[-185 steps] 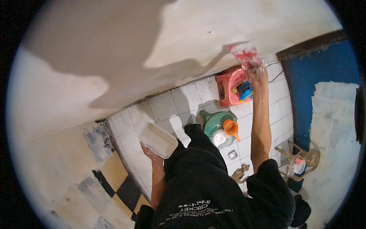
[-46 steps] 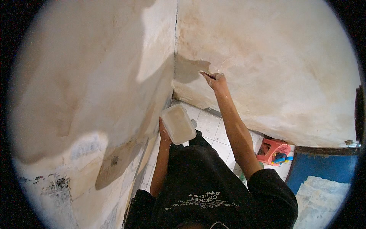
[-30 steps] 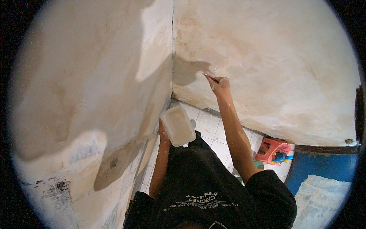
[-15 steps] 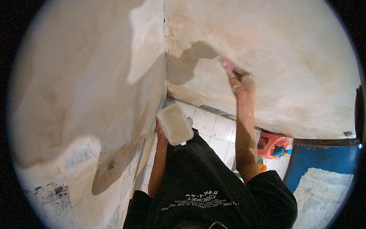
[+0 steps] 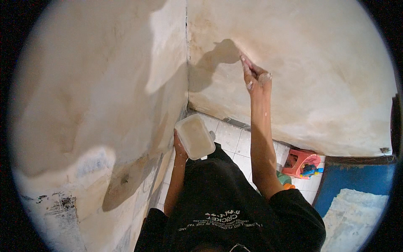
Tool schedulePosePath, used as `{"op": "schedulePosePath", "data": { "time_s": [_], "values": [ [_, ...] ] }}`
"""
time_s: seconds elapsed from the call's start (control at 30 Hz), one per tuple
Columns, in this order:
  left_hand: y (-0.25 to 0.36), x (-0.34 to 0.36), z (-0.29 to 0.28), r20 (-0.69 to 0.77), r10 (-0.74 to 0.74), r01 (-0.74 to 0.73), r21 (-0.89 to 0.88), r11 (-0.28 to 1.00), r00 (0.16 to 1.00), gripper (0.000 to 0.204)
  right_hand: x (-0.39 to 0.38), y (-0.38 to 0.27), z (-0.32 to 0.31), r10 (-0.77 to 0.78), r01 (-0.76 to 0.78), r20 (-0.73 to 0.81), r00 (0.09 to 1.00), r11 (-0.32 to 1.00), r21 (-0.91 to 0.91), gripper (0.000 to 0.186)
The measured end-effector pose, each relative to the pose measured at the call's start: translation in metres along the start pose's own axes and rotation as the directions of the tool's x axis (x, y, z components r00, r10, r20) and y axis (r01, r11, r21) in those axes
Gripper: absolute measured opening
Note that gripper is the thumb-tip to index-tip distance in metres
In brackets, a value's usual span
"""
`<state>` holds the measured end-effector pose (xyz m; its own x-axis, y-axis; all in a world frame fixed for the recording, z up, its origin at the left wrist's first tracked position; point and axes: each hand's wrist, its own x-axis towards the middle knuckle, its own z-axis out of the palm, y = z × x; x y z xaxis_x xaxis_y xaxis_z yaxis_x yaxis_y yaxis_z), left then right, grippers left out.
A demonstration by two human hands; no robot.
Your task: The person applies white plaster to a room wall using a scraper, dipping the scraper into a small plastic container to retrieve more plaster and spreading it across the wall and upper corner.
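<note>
My left hand is closed on the side of a translucent white rectangular tub holding pale, smooth material, held low by the wall corner. My right hand, smeared with white, is closed around a flat reddish scraper, seen almost edge-on against the stained off-white wall on the right; whether it touches the plaster is hard to tell. A dark shadow of hand and tool falls beside the blade.
A mottled wall runs along my left. Below are white floor tiles, a pink plastic stool with blue-and-yellow objects, green and orange items partly behind my arm, and a blue surface with a peeled white patch.
Since about a second ago my right hand has moved upward and slightly right along the wall. Earlier I faced the floor more; now the view is on the corner. The tub stays in my left hand.
</note>
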<state>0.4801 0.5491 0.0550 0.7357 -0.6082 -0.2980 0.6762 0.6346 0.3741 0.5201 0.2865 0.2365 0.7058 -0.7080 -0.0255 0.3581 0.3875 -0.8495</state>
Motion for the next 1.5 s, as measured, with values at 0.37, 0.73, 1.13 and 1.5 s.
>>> {"op": "schedulePosePath", "data": {
  "time_s": [0.37,0.73,1.13,1.5],
  "values": [
    [-0.007,0.007,-0.017,-0.097,0.014,-0.009,0.048,0.999,0.995,0.058,0.080,0.056,-0.022,0.367,-0.309,0.023,0.930,0.746,0.590,0.028],
    [-0.001,-0.005,0.014,0.190,-0.008,0.032,-0.122,0.992,0.982,0.058,0.018,0.094,-0.072,0.274,-0.271,0.070,0.959,0.961,-0.045,0.026],
    [0.004,-0.006,0.054,0.561,0.013,0.217,-0.342,0.914,0.827,0.060,-0.006,-0.055,-0.010,-0.081,0.094,0.131,0.988,0.991,-0.098,0.030],
    [-0.011,0.019,-0.043,-0.143,0.017,-0.014,0.017,1.000,0.990,0.060,0.071,0.113,-0.186,0.318,-0.304,-0.236,0.918,0.948,0.095,0.034]
  ]
}}
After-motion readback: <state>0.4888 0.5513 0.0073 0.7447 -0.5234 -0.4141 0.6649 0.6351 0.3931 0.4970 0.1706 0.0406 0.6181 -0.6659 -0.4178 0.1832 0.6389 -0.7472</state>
